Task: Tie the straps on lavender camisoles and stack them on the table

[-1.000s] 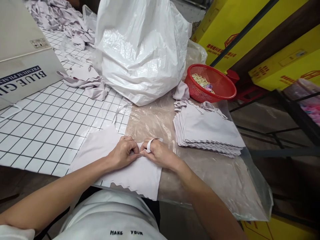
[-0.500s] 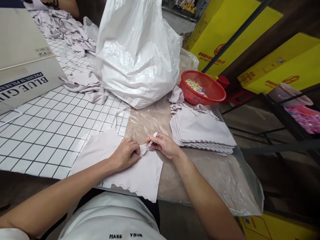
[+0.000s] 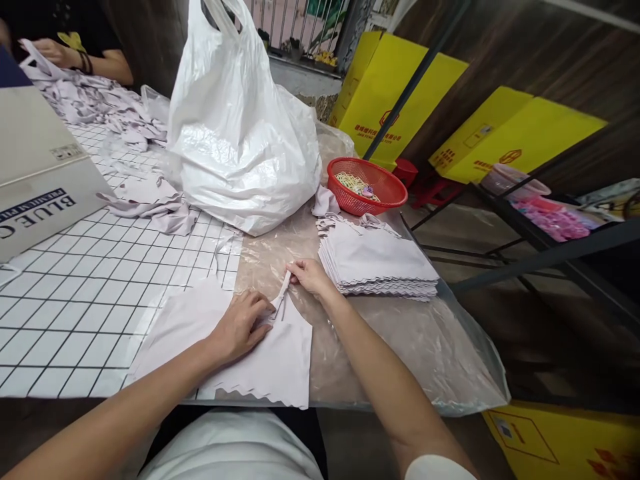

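A pale lilac fabric piece [image 3: 283, 357] with a wavy lower edge lies flat at the table's near edge. My left hand [image 3: 243, 325] rests on it, thumb and fingers apart, the fingertips beside the base of a narrow fabric strap [image 3: 284, 288]. That strap's upper end is pinched between the thumb and fingers of my right hand [image 3: 309, 275], which draws it up and away from the piece. Just beyond my right hand sits a neat stack of matching fabric pieces [image 3: 377, 257], wavy edges toward me.
A full white plastic bag [image 3: 245, 147] stands behind my hands. Right of it is a red basket [image 3: 390, 200] holding small rings. A printed carton [image 3: 45, 173] stands at left, near loose fabric [image 3: 150, 203]. Another person's hand [image 3: 53, 52] holds cloth at far left. A dark metal frame [image 3: 550, 263] is at right.
My right hand has stretched the strap upward, straightening it. My left fingers have uncurled from their grip and now lie on the fabric. The camera view has shifted upward and to the right.
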### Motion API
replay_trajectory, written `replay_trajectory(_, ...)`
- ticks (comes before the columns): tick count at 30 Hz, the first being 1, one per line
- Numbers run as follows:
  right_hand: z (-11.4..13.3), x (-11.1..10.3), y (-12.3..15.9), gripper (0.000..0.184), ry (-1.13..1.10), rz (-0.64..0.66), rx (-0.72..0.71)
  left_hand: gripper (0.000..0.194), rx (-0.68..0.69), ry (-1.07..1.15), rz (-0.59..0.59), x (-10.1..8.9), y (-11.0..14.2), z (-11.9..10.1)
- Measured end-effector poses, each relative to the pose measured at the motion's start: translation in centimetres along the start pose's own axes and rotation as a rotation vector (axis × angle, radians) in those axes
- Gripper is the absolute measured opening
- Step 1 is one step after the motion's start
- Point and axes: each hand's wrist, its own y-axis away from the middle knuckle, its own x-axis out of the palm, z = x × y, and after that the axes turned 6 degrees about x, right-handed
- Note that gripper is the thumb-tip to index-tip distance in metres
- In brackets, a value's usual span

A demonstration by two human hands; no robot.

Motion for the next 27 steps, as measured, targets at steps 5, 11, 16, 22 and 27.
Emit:
replay_trajectory(5,-0.5,0.0,-1.2,0.033,0.065,-0.02,-0.061,0.026,0.053,-0.149,0.029,0.3,-0.1,-0.5)
replay_trajectory(11,0.0,0.1,-1.2,0.027,0.043,0.026,-0.105,0.03,0.112,-0.277,0.03,0.6,0.2,-0.6)
replay_trajectory(16,-0.2,0.5,-1.2,0.023,0.022,0.071,-0.19,0.03,0.132,-0.305,-0.02,1.0,0.3,-0.2)
replay_trajectory(22,-0.9,0.1,-1.8,0.024,0.0,0.136,-0.259,0.034,0.173,-0.226,-0.083,1.0,0.2,0.0)
replay_trajectory(27,-1.4,0.1,-2.4,0.011,-0.038,0.045,-0.336,0.039,0.217,-0.16,-0.159,0.7,0.0,0.0)
